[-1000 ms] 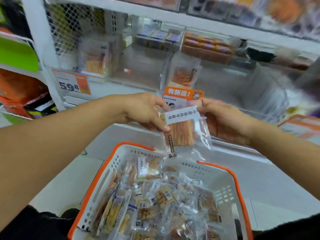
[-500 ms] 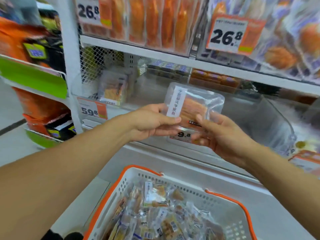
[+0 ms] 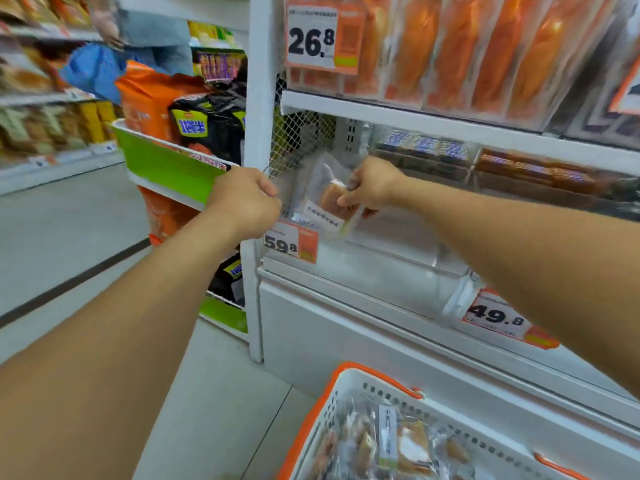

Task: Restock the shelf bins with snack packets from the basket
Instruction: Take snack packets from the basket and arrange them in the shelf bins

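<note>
right hand [image 3: 372,187]: pinching a clear plastic snack packet [image 3: 329,199] inside the far-left clear plastic shelf bin [image 3: 398,271]
left hand [image 3: 247,199]: fingers curled on the bin's left edge
white basket with orange rim [image 3: 322,407]: near right, full of packets

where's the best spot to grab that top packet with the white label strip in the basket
Pinch the packet by its upper edge, near the top of the white label strip, coming straight down from above. It lies on top of the pile with that end toward the basket back wall, and the open top is the only free approach. The right hand is probably busy, gripping another packet at the bin.
</note>
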### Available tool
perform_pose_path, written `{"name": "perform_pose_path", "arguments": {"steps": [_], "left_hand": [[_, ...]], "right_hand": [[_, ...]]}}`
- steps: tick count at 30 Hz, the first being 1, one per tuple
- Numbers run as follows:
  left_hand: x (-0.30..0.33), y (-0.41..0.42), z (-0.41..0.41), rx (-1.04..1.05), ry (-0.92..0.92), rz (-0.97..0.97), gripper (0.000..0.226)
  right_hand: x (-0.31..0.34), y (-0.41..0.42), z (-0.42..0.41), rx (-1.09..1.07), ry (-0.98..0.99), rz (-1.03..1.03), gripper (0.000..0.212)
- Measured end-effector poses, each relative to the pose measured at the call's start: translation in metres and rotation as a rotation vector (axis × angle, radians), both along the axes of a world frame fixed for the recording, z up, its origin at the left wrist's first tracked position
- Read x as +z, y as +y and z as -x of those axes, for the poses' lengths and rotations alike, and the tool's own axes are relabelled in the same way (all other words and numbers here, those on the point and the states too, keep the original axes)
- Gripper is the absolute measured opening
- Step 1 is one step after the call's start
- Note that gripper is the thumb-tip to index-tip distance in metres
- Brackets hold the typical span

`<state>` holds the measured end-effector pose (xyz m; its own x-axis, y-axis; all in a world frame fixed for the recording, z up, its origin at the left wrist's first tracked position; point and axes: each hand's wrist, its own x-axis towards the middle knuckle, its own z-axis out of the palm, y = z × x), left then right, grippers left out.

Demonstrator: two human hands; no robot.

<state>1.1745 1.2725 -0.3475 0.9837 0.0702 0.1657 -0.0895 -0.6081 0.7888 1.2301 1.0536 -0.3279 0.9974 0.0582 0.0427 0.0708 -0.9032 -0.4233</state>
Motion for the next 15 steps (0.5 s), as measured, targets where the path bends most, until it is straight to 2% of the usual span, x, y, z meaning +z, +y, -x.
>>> {"name": "perform_pose_path", "arguments": {"steps": [3, 11, 15], "left_hand": [[-0.004, 0.002, -0.006, -0.006, -0.012, -0.039, 0.015], [-0.004, 0.003, -0.007, -0.007, -0.006, -0.045, 0.017], [-0.004, -0.006, -0.003, -0.012, 0.009, -0.052, 0.016]], "right_hand": [[-0.024, 0.018, -0.024, -0.002, 0.034, 0.024, 0.028], [-0.032, 0.045, -0.035, 0.005, -0.188, 0.191, 0.03], [-0.039, 0.045, -0.032, -0.041, -0.218, 0.126, 0.027]]}}
